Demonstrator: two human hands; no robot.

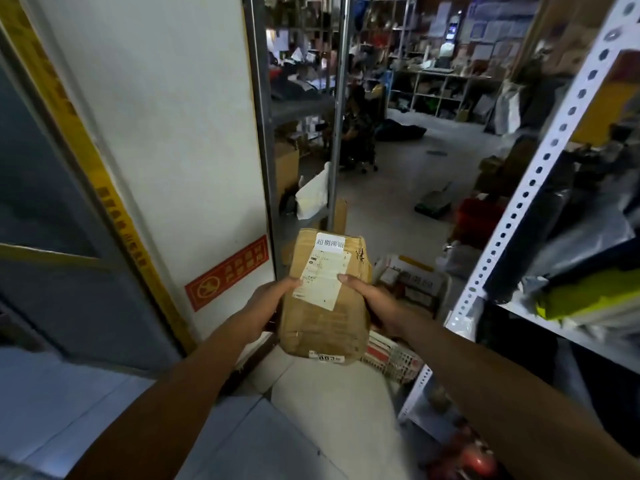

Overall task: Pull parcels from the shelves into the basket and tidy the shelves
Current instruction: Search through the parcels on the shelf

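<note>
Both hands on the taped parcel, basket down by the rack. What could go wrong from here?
1. The parcel is held in the air by its two sides, left hand and right hand, thumbs on top; its tape looks smooth, so it may slip.
2. The basket sits mostly hidden beneath the parcel and already holds packages, so a blind drop could land on the rim or bounce out.
3. The basket lies tight against the shelf post; the right arm could knock it when lowering.

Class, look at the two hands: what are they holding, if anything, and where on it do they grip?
A brown cardboard parcel, held by both: left hand and right hand grip its long sides, thumbs on the labelled face.
</note>
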